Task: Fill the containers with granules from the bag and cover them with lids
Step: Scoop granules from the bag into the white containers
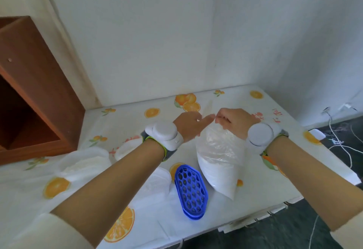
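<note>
mostly orange-print tablecloth (pixel 231 99), bag (pixel 218 162) on it (top held), white walls (pixel 147 42)

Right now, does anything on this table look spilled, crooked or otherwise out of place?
No spill shows. The granule bag leans, its lower corner toward the front edge of the table, with the right hand pinching its top and the left hand alongside. The blue honeycomb piece lies flat beside it.
</note>
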The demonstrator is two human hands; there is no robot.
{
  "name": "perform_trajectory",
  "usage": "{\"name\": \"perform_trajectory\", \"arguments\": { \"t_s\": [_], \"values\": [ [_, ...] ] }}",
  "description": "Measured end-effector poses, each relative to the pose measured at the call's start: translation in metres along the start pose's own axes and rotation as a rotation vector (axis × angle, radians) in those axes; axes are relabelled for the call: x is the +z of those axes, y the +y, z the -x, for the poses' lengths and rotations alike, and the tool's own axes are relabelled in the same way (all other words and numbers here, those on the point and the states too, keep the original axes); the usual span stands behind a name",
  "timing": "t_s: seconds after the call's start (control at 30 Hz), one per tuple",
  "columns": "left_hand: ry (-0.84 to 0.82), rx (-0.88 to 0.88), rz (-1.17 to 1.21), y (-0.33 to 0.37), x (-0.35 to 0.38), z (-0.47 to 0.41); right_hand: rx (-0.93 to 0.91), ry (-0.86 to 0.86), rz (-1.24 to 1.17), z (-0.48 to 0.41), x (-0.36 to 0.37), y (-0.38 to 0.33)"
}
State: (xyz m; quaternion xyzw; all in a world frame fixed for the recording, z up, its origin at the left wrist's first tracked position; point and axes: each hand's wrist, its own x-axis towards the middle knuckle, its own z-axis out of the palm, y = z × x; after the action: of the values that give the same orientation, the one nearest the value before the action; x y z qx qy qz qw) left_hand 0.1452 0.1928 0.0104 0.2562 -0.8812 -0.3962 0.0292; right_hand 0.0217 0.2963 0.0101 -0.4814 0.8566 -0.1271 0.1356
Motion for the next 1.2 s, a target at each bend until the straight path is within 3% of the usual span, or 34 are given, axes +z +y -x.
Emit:
{"name": "perform_trajectory", "arguments": {
  "t_s": [0.1,0.23,0.6,0.83,0.97,1.2],
  "values": [
    [-0.007,-0.001,-0.014,0.001,0.007,-0.005,0.008,-0.059,0.153,-0.009,0.016,0.006],
    [-0.002,0.015,0.018,-0.004,0.007,-0.006,0.020,-0.113,0.128,-0.016,0.028,0.009],
    [0.033,0.067,0.026,-0.012,0.005,-0.002,0.032,-0.215,-0.254,-0.012,0.038,0.004],
    [0.037,0.061,0.042,-0.017,0.001,0.001,0.229,-0.158,-0.437,-0.012,0.035,0.009],
    [0.035,0.068,0.043,-0.017,0.001,0.001,0.304,-0.173,-0.760,-0.008,0.025,0.009],
    [0.028,0.068,0.066,-0.018,0.000,0.001,0.285,-0.095,-1.017,-0.003,0.012,0.010]
  ]
}}
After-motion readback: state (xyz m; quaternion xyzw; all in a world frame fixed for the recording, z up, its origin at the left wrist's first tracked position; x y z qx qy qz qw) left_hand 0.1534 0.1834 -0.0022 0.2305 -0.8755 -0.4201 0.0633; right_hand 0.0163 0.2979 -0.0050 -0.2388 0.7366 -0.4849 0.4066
